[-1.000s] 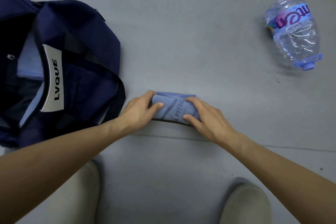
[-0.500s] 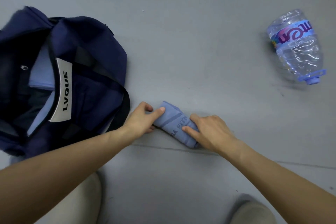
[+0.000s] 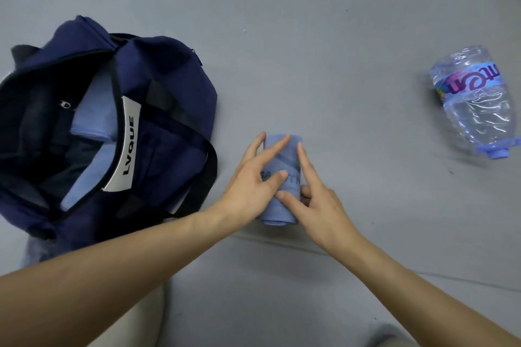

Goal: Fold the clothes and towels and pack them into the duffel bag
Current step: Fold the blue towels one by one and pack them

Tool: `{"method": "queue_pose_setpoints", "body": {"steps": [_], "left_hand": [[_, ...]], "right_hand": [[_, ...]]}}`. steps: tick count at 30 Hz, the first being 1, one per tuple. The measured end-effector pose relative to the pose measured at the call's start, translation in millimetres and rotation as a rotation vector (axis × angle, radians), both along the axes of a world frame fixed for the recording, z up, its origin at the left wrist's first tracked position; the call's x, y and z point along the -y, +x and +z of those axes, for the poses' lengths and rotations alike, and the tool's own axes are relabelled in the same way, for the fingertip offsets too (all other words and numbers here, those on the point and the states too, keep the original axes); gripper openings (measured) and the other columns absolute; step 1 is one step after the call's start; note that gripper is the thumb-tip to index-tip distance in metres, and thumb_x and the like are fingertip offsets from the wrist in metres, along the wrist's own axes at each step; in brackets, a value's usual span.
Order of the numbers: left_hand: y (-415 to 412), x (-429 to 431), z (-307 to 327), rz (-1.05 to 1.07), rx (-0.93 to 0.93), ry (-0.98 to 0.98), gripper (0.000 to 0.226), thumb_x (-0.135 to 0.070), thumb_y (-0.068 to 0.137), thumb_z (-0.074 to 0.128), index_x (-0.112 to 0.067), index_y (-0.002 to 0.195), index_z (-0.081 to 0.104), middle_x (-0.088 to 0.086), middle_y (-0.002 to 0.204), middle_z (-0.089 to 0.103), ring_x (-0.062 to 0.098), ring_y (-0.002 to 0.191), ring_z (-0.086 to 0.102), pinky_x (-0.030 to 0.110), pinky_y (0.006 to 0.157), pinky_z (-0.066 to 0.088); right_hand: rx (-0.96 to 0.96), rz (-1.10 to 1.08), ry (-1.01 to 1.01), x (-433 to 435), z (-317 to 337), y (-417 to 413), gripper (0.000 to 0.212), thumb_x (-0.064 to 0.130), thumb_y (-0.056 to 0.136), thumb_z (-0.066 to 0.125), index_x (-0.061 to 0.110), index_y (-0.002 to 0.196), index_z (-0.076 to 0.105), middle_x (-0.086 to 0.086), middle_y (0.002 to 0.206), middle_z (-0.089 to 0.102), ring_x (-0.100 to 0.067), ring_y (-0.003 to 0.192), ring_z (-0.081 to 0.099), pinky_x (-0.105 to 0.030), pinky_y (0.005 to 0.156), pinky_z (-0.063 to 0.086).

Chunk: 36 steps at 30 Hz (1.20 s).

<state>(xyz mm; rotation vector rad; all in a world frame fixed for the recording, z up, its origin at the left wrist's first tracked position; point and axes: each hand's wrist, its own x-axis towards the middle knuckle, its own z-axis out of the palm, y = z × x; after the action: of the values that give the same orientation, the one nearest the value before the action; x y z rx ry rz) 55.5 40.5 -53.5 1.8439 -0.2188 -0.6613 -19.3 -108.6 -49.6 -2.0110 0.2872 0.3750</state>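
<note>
A small folded light-blue towel (image 3: 291, 166) with dark lettering lies on the grey floor, long side pointing away from me. My left hand (image 3: 251, 186) rests on its left half with straight spread fingers and the thumb pressing on top. My right hand (image 3: 321, 211) holds the right edge: thumb on top, index finger straight along the side, other fingers curled against it. The navy duffel bag (image 3: 169, 87) lies open to the left, a white LVQUE label on its strap. Light-blue folded cloth (image 3: 95, 121) lies inside it.
A large clear plastic water bottle (image 3: 476, 104) with a blue cap lies on its side at the far right. My pale trouser knees (image 3: 135, 318) are at the bottom edge. Grey floor (image 3: 338, 51) stretches between bag and bottle.
Both hands have turned the folded towel from lying crosswise to pointing away from me. My left fingers have straightened over it. The view has tilted so bag and bottle sit lower.
</note>
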Motion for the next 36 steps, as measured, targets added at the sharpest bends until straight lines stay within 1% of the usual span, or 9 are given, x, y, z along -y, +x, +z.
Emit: {"method": "queue_pose_setpoints", "body": {"steps": [4, 8, 12, 19, 23, 25, 27, 29, 36], "left_hand": [[15, -15, 32, 0.061, 0.006, -0.013, 0.052, -0.015, 0.096, 0.064, -0.048, 0.135, 0.056, -0.019, 0.162, 0.015, -0.033, 0.107, 0.041, 0.001, 0.088, 0.041], [25, -40, 67, 0.188, -0.030, -0.179, 0.048, -0.013, 0.094, 0.068, -0.043, 0.130, 0.062, -0.011, 0.159, 0.032, -0.017, 0.132, 0.038, 0.020, 0.109, 0.041], [29, -74, 109, 0.280, -0.038, -0.325, 0.047, -0.003, 0.094, 0.065, -0.029, 0.133, 0.061, -0.003, 0.132, 0.065, 0.013, 0.118, 0.064, 0.038, 0.100, 0.054], [46, -152, 158, 0.321, 0.072, -0.353, 0.056, -0.010, 0.095, 0.064, -0.035, 0.143, 0.050, -0.015, 0.134, 0.063, 0.007, 0.121, 0.062, 0.029, 0.100, 0.052], [71, -214, 159, 0.372, 0.153, -0.278, 0.060, -0.004, 0.092, 0.065, -0.033, 0.143, 0.052, -0.013, 0.136, 0.062, 0.005, 0.124, 0.060, 0.026, 0.100, 0.051], [81, -244, 142, 0.390, 0.167, -0.189, 0.061, -0.006, 0.092, 0.068, -0.037, 0.142, 0.053, -0.018, 0.139, 0.058, 0.000, 0.129, 0.053, 0.025, 0.106, 0.045], [86, -266, 117, 0.390, 0.141, -0.078, 0.061, -0.011, 0.091, 0.071, -0.043, 0.140, 0.054, -0.024, 0.140, 0.055, -0.010, 0.130, 0.047, 0.021, 0.109, 0.039], [83, -277, 90, 0.332, 0.101, 0.037, 0.061, -0.013, 0.091, 0.072, -0.045, 0.139, 0.054, -0.026, 0.139, 0.052, -0.016, 0.127, 0.044, 0.015, 0.109, 0.036], [83, -267, 59, 0.281, 0.116, 0.069, 0.059, -0.018, 0.091, 0.072, -0.044, 0.141, 0.052, -0.015, 0.138, 0.055, -0.010, 0.125, 0.048, 0.011, 0.108, 0.034]], "right_hand": [[0.006, 0.132, -0.052, -10, 29, 14, 0.073, 0.050, 0.095, 0.054, 0.076, 0.139, 0.002, 0.007, 0.094, 0.071, -0.008, 0.075, 0.063, -0.029, 0.081, 0.052], [0.047, 0.295, -0.044, -19, 67, 42, 0.081, 0.055, 0.090, 0.059, 0.074, 0.141, -0.002, 0.031, 0.144, 0.046, 0.002, 0.120, 0.057, -0.028, 0.100, 0.050], [0.079, 0.399, 0.014, -42, 109, 66, 0.084, 0.046, 0.091, 0.064, 0.075, 0.140, 0.002, 0.035, 0.144, 0.044, 0.003, 0.117, 0.060, -0.026, 0.096, 0.053], [0.190, 0.414, 0.085, -124, 161, 112, 0.089, 0.040, 0.084, 0.070, 0.074, 0.140, 0.009, 0.023, 0.121, 0.067, 0.004, 0.102, 0.068, -0.023, 0.090, 0.055], [0.278, 0.505, -0.151, -170, 162, 135, 0.079, 0.060, 0.085, 0.059, 0.065, 0.147, 0.010, 0.037, 0.112, 0.060, 0.007, 0.102, 0.060, -0.018, 0.089, 0.048], [0.318, 0.527, -0.303, -184, 155, 142, 0.070, 0.064, 0.089, 0.050, 0.059, 0.150, 0.017, 0.038, 0.130, 0.047, 0.005, 0.119, 0.047, -0.022, 0.099, 0.041], [0.282, 0.533, -0.431, -193, 143, 142, 0.066, 0.067, 0.091, 0.044, 0.058, 0.151, 0.019, 0.015, 0.163, 0.019, -0.012, 0.150, 0.013, -0.033, 0.119, 0.023], [0.121, 0.521, -0.456, -199, 130, 133, 0.063, 0.070, 0.091, 0.041, 0.062, 0.148, 0.018, 0.009, 0.167, -0.012, -0.016, 0.153, -0.013, -0.042, 0.125, 0.009], [-0.113, 0.497, -0.488, -214, 109, 109, 0.080, 0.071, 0.092, 0.037, 0.041, 0.158, 0.005, 0.004, 0.168, 0.004, -0.017, 0.154, 0.008, -0.039, 0.121, 0.024]]}}
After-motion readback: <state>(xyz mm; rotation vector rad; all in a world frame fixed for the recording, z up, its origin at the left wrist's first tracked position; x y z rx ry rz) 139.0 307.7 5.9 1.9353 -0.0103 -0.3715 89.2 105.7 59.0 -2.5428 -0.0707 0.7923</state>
